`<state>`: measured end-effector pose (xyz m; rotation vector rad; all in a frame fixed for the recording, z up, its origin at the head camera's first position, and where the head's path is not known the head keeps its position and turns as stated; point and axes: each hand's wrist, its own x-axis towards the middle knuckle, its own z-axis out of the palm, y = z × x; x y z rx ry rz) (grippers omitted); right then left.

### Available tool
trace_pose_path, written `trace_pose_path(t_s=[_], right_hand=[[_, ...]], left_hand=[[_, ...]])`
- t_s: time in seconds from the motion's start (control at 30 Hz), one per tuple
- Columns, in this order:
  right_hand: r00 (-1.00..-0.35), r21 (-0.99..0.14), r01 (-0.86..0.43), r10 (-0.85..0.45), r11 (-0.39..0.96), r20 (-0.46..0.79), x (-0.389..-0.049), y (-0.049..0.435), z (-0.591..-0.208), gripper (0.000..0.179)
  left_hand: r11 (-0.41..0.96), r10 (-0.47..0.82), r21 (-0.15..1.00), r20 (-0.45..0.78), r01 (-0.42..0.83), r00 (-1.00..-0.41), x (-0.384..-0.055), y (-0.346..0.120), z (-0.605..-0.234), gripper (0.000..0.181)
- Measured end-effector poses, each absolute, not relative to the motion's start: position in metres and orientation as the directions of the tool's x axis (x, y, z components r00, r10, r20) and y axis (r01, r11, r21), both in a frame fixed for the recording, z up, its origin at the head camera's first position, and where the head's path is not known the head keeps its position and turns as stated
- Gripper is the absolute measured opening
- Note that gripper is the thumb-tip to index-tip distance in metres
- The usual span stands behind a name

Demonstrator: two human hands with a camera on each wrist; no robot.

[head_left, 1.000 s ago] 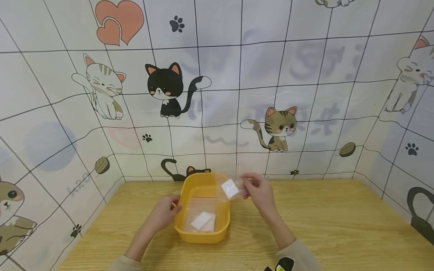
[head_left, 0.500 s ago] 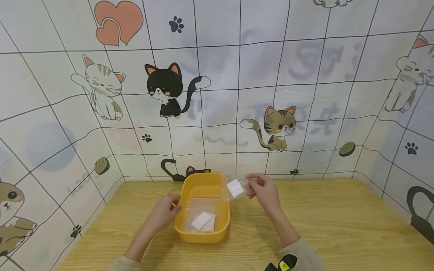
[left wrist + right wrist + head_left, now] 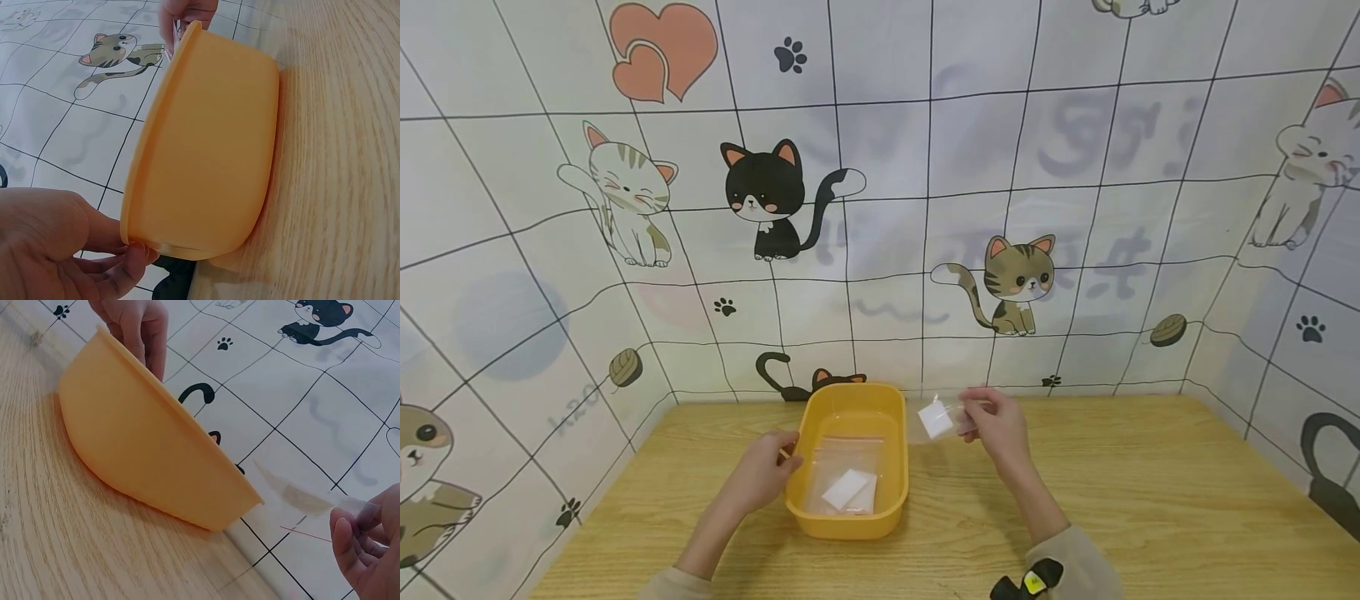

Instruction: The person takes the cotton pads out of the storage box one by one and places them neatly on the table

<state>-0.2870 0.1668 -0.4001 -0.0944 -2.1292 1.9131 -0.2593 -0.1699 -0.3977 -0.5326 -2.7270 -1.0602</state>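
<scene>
A yellow plastic basin (image 3: 850,525) stands on the wooden table, left of centre in the head view. My left hand (image 3: 763,468) pinches its left rim between thumb and fingers; the left wrist view shows that grip at the basin's corner (image 3: 200,137). Just past the right rim, my right hand (image 3: 996,427) pinches a clear zip bag (image 3: 936,419) with a white square piece inside. From the right wrist, this bag (image 3: 306,497) appears edge-on beside the basin's end. Inside the basin lie more clear bags (image 3: 848,490) with white pieces in them, overlapping one another.
The wood-grain table (image 3: 1120,500) runs back to a white wall covering (image 3: 887,233) printed with cats and grid lines, close behind the basin. A black wrist strap (image 3: 1028,581) sits at the right sleeve (image 3: 1075,567).
My right hand has moved right with the zip bag, from above the basin's right side to outside the rim. My left hand and the basin stay in place.
</scene>
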Motion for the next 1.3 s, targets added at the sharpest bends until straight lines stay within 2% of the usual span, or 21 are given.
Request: trace_pose_path(t_s=[0.33, 0.6, 0.97, 1.3], right_hand=[[-0.964, -0.987, -0.093, 0.236, 0.134, 0.123, -0.290, 0.172, -0.410, 0.023], [-0.971, -0.988, -0.069, 0.217, 0.138, 0.098, -0.293, 0.175, -0.416, 0.024], [-0.978, -0.990, -0.036, 0.200, 0.136, 0.063, -0.294, 0.178, -0.423, 0.023], [-0.978, -0.979, 0.007, 0.205, 0.204, 0.036, -0.290, 0.179, -0.428, 0.024]], left_hand=[[0.686, 0.247, 0.626, 0.280, 0.371, -0.928, -0.260, -0.169, -0.401, 0.028], [0.693, 0.243, 0.617, 0.288, 0.373, -0.926, -0.260, -0.169, -0.401, 0.021], [0.686, 0.241, 0.626, 0.283, 0.370, -0.928, -0.260, -0.169, -0.400, 0.020], [0.678, 0.242, 0.640, 0.268, 0.360, -0.932, -0.260, -0.171, -0.399, 0.017]])
